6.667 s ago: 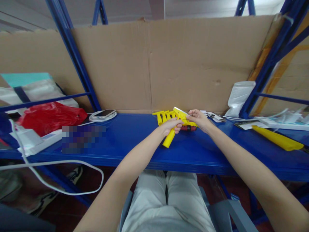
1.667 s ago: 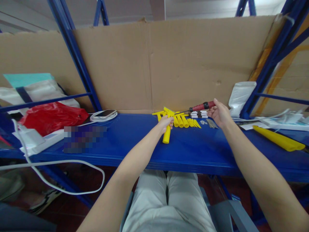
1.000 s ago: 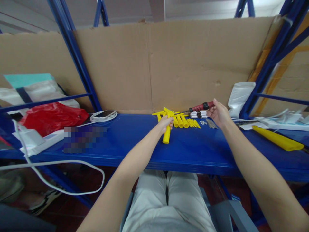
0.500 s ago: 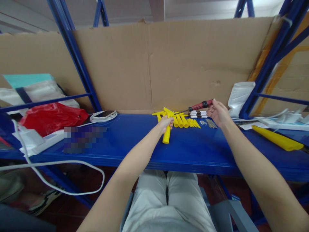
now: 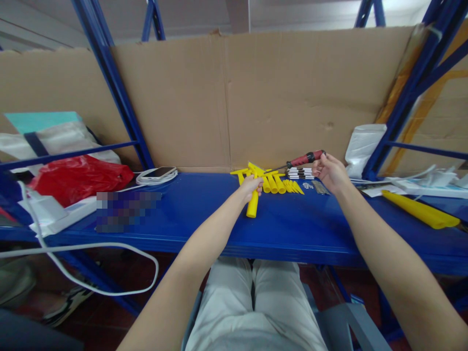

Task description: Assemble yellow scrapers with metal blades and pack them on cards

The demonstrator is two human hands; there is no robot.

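My left hand [image 5: 252,186] is wrapped round a yellow tube-shaped part [image 5: 251,207], whose lower end points toward me. The fingers of my right hand [image 5: 326,168] close on the rear end of a red and black screwdriver [image 5: 302,160]. Its thin shaft points left and its tip meets the upper part of the yellow piece by my left hand. Behind and right of that hand lie several yellow tubes [image 5: 280,184] and small pointed yellow pieces [image 5: 294,187]. White packets with dark bands [image 5: 300,173] and small metal bits [image 5: 307,185] lie below the screwdriver.
On the left of the blue table [image 5: 204,214] are a red bag [image 5: 82,178], a phone [image 5: 161,172] on a coiled white cable and a power strip. A yellow piece [image 5: 420,208] lies at the right. Cardboard [image 5: 256,102] stands behind.
My right hand has shifted very slightly at the screwdriver's end, its fingers placed a little differently. My left hand and the yellow part have not visibly moved.
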